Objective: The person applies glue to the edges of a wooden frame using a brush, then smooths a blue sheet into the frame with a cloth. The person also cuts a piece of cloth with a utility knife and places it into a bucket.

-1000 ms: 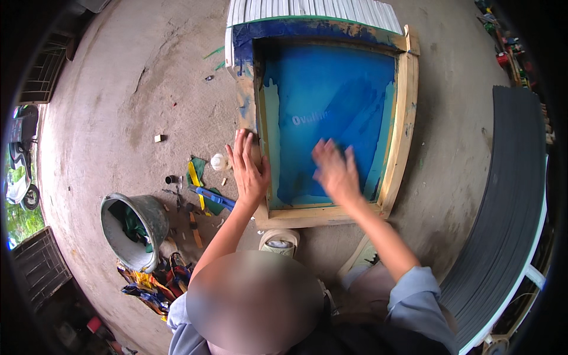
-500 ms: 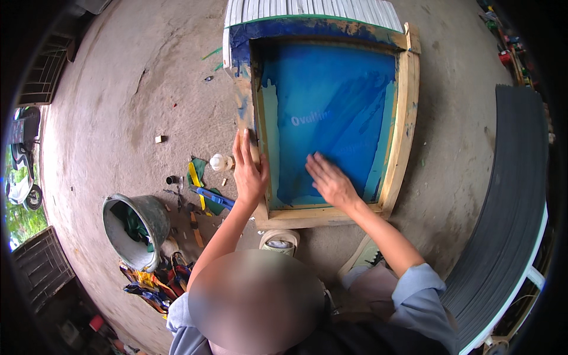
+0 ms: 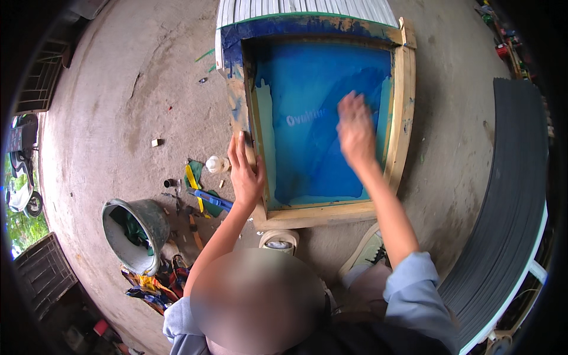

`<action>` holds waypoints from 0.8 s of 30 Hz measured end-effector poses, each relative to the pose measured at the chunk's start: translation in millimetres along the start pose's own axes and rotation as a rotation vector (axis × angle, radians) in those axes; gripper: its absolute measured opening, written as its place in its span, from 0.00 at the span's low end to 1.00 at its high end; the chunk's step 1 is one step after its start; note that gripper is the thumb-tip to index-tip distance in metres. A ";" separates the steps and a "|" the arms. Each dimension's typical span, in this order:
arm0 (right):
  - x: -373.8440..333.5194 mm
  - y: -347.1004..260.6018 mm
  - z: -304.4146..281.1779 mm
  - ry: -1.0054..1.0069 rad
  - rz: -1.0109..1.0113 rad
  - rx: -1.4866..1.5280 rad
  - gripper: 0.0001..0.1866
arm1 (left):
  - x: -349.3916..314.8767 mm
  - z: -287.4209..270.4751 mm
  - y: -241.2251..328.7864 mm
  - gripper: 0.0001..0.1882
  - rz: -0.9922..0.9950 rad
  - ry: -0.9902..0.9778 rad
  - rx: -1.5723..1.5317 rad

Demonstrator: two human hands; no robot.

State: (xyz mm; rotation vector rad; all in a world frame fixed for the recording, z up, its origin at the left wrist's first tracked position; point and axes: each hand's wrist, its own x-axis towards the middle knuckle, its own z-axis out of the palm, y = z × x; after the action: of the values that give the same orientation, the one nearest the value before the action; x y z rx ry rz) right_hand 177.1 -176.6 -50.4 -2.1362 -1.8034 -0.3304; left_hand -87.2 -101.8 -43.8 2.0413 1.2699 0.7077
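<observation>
A wooden screen printing frame [image 3: 404, 112] lies in front of me, its far and left rails stained dark blue. Blue coating covers most of its mesh [image 3: 307, 157], with pale lettering near the middle. My left hand [image 3: 247, 176] grips the left rail, fingers along the outer side and thumb toward the mesh. On the right half of the mesh is my right hand [image 3: 357, 130], fingers stretched out and somewhat blurred by motion; no tool shows in it.
Left of the frame lie a white bottle [image 3: 216, 164], a blue cutter knife [image 3: 214, 200] and a yellow strip [image 3: 193, 183]. A grey bucket [image 3: 157, 222] holds dark green cloth. White corrugated sheet [image 3: 307, 7] sits beyond the frame; dark ribbed sheets [image 3: 509, 165] stand right.
My right hand has swept from the lower middle of the mesh up and to the right. My left hand stays on the left rail.
</observation>
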 end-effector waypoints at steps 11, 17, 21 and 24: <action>65.8 15.1 13.8 0.181 0.252 -0.010 0.27 | 0.7 5.0 4.7 0.36 0.072 0.019 0.054; 75.9 -10.6 14.3 0.009 -0.116 0.072 0.27 | 2.1 -1.4 0.4 0.36 0.083 0.020 0.025; 75.9 -32.2 19.0 0.155 0.158 0.055 0.29 | -2.1 1.5 1.1 0.37 0.071 0.000 0.028; 64.9 -16.7 3.9 -0.037 -0.063 0.104 0.29 | -1.9 -1.5 -0.6 0.37 0.063 0.006 0.020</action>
State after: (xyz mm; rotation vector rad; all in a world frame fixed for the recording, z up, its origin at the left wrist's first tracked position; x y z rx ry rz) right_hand 171.8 -113.7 -27.8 -2.0310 -1.8693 -0.2090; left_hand -89.4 -103.0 -43.5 2.1044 1.2259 0.7334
